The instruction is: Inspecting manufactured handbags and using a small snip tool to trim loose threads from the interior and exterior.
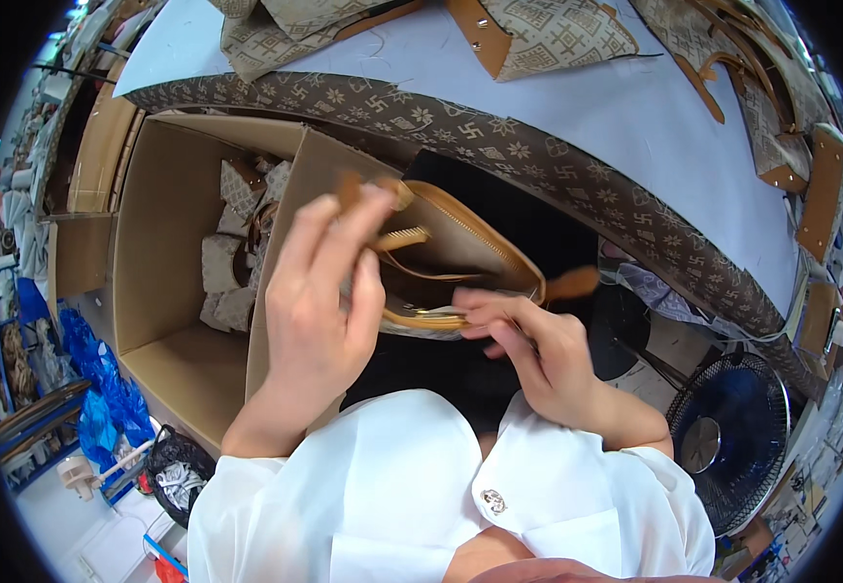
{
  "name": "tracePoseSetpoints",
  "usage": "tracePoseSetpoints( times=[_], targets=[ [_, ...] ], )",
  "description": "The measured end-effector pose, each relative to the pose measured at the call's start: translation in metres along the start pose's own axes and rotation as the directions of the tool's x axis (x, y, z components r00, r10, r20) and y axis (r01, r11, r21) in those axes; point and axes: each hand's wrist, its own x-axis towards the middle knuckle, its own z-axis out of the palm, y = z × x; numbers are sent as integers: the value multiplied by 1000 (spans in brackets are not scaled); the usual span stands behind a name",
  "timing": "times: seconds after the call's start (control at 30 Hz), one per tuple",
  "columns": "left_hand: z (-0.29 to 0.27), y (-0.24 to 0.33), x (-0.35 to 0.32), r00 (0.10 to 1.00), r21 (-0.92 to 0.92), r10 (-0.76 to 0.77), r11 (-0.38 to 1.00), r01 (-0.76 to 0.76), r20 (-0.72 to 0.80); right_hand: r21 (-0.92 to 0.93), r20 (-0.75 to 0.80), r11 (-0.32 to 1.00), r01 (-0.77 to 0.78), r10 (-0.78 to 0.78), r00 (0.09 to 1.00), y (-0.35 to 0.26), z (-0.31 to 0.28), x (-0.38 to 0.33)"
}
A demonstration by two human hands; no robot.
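Note:
A zippered bag (475, 222) with a beige lining and tan edging sits open over my lap, its mouth facing up. At its left end is my left hand (324, 282), its blurred fingers curled around the rim by a zipper end (404, 237) and a tan leather piece. My right hand (538, 355) has its fingertips closed at the near rim, beside a shiny strip of zipper. A blurred tan tab (573, 283) sticks out at the bag's right end. My fingers cover part of the left end and near edge.
To my left, an open cardboard box (184, 243) contains several patterned bag pieces. Patterned bags with tan trim (557, 39) lie on the white-topped table (577, 117) ahead. A round fan (732, 437) stands at right; a black plastic bag (177, 466) lies at lower left.

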Motion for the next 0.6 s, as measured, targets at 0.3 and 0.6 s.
tracePoseSetpoints(
  times=[0.3, 0.6],
  targets=[
    [59, -53, 59, 781, -818, 510, 576, 2, 361, 324, -81, 942, 91, -68, 994, 70, 0, -2],
    [101, -47, 65, 510, -699, 482, 549, 458, 712, 452, 13, 889, 72, -87, 996, 71, -16, -9]
  ],
)
